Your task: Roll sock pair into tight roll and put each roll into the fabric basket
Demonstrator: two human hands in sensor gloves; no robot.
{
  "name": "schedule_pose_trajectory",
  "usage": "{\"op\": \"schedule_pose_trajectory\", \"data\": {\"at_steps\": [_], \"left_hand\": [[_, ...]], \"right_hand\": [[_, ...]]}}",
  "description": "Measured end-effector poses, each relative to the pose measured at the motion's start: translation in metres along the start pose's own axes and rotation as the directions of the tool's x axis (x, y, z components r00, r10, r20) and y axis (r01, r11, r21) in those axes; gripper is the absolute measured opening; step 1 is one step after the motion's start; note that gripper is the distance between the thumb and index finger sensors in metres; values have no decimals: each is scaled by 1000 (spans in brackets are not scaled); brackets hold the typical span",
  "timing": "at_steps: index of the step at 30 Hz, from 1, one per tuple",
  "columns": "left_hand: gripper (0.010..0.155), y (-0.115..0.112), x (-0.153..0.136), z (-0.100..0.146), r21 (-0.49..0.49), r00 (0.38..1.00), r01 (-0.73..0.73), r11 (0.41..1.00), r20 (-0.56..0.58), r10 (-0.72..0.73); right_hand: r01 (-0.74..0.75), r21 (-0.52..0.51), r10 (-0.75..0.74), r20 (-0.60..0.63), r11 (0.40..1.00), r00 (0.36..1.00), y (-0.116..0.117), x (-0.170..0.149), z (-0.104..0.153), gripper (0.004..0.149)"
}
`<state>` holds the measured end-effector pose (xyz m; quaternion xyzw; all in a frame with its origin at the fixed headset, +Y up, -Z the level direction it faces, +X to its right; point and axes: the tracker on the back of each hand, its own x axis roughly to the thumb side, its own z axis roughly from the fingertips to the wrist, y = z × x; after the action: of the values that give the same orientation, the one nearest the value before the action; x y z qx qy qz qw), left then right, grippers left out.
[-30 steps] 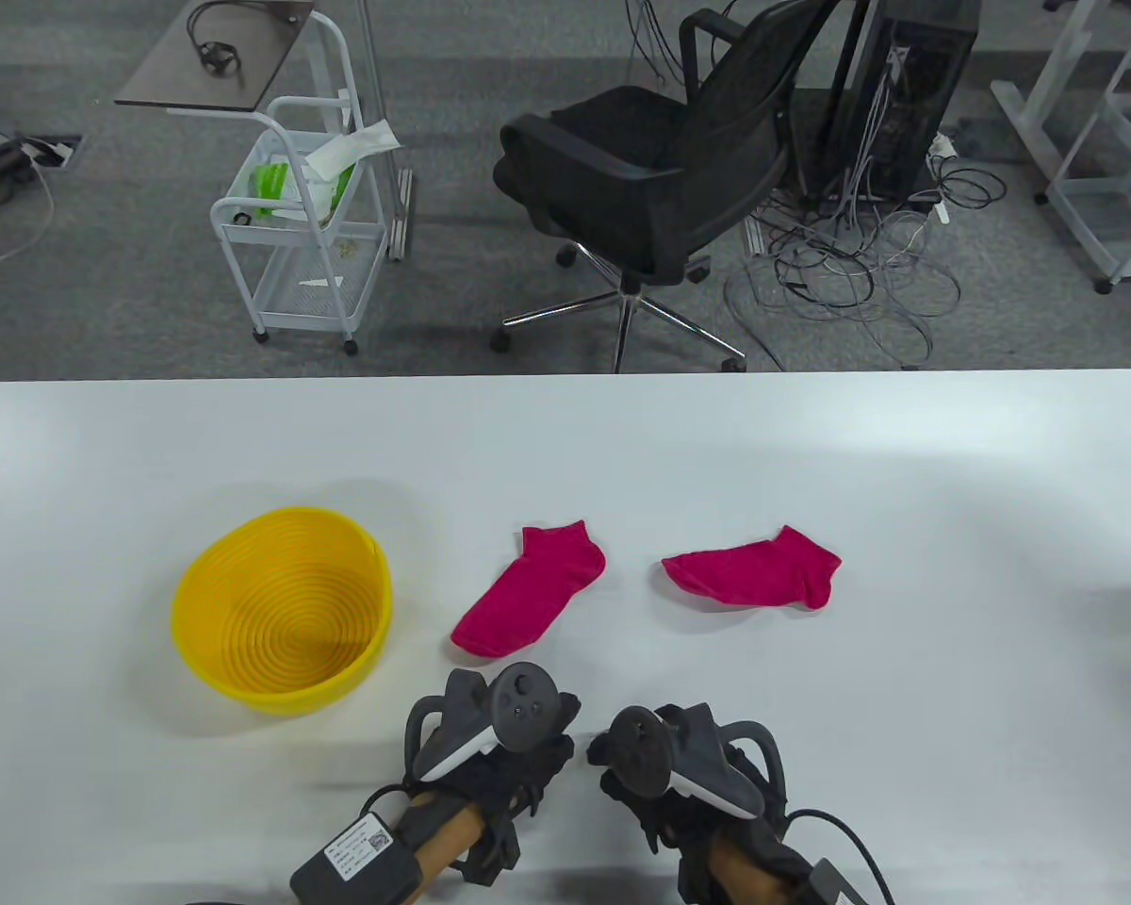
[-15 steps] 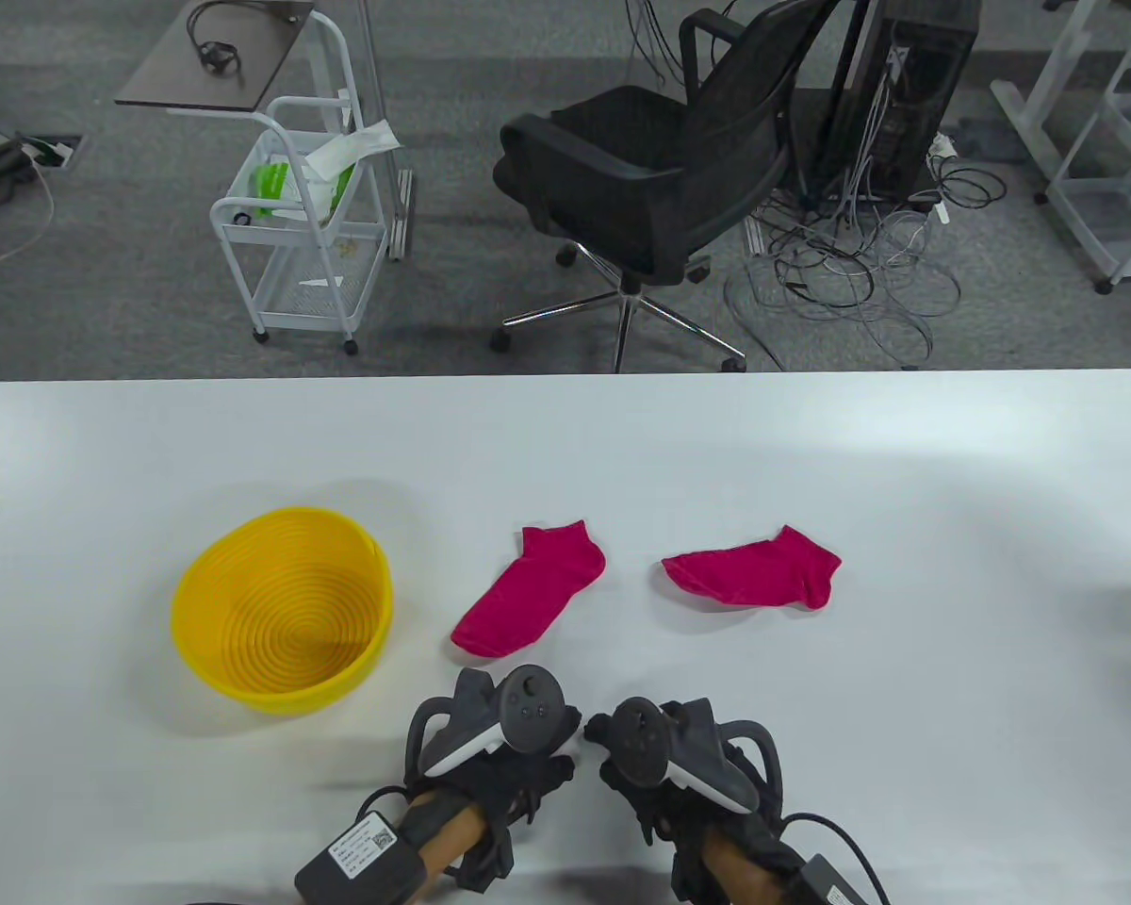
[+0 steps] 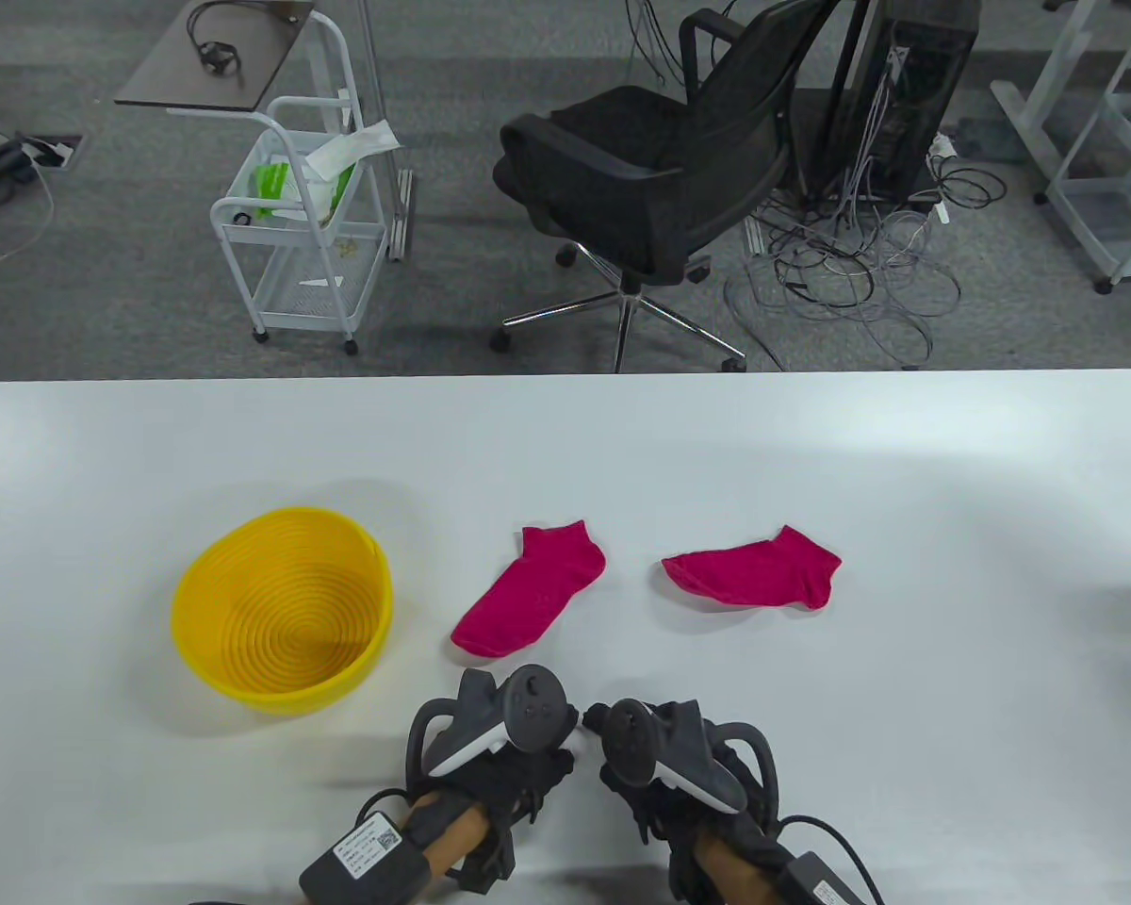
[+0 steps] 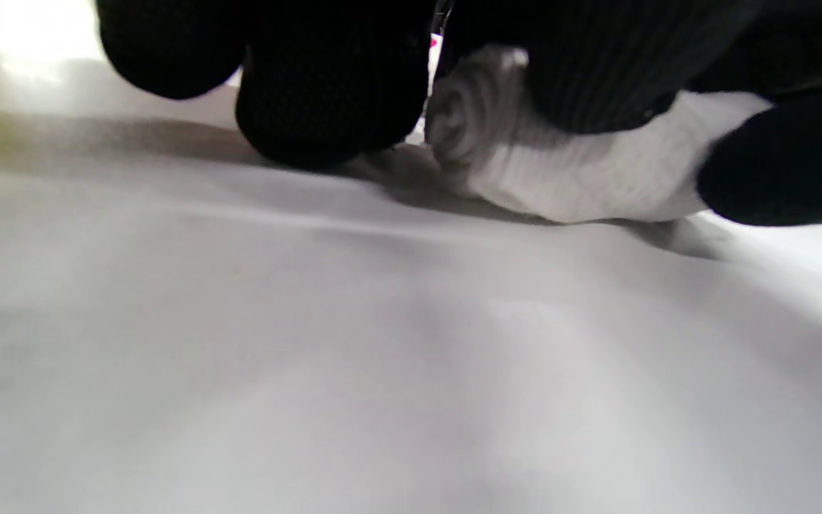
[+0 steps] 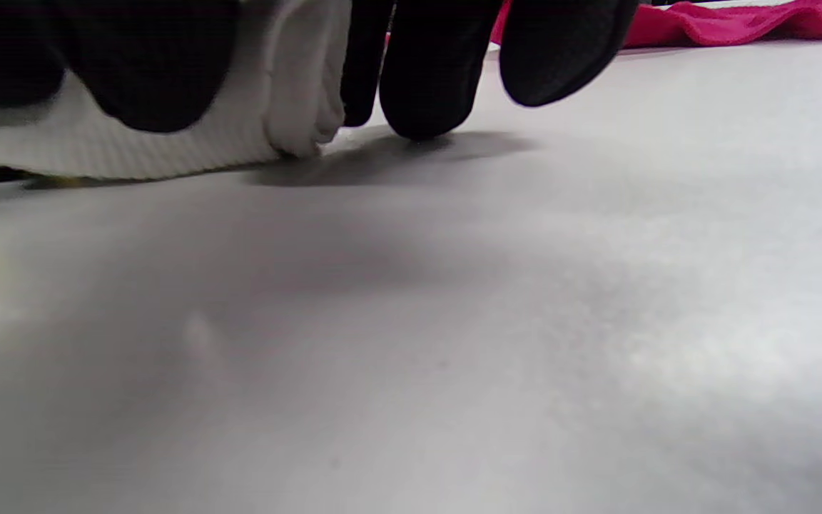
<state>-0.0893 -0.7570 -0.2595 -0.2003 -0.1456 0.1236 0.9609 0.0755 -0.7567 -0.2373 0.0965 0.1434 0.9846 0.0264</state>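
Both hands down on the table (image 3: 811, 452) — left hand (image 3: 495, 754) and right hand (image 3: 664, 764) curl their fingers (image 5: 432, 78) over a white sock roll (image 4: 561, 178), pinned beneath them.

A black office chair (image 3: 641, 179) stands on the grey carpet floor (image 3: 104, 302) behind the white table (image 3: 811, 452). A white cart (image 3: 297, 245) is to its left. Tangled cables (image 3: 858, 264) lie on its right.

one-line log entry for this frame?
stage: rolling | both hands on white sock roll | pink socks flat | basket empty
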Motion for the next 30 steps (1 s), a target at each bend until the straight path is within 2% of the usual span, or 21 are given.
{"op": "schedule_pose_trajectory", "data": {"at_steps": [7,12,14,18,21,25,30], "left_hand": [[58,2,3,3,35,1000,18,999,15,-18],[57,4,-3,3,17,999,-36,999,9,35],[57,4,-6,3,-4,998,-57,998,21,57],[61,3,-8,1,-106,991,-109,988,64,116],[66,2,-7,1,-131,990,-97,987,93,109],[64,4,-6,2,-104,988,-93,990,111,104],[66,8,-11,3,-97,978,-154,983,125,165]], "right_hand": [[11,17,-11,12,1000,1000,-1,1,0,58],[63,85,-65,24,994,998,-1,0,-1,58],[78,108,-82,27,991,996,-2,-1,-1,57],[119,131,-123,25,984,992,-4,-8,-2,57],[184,153,-188,12,971,982,-5,-15,-4,57],[241,160,-246,10,957,969,-6,-23,-5,56],[249,139,-254,15,958,967,-9,-24,-4,56]]}}
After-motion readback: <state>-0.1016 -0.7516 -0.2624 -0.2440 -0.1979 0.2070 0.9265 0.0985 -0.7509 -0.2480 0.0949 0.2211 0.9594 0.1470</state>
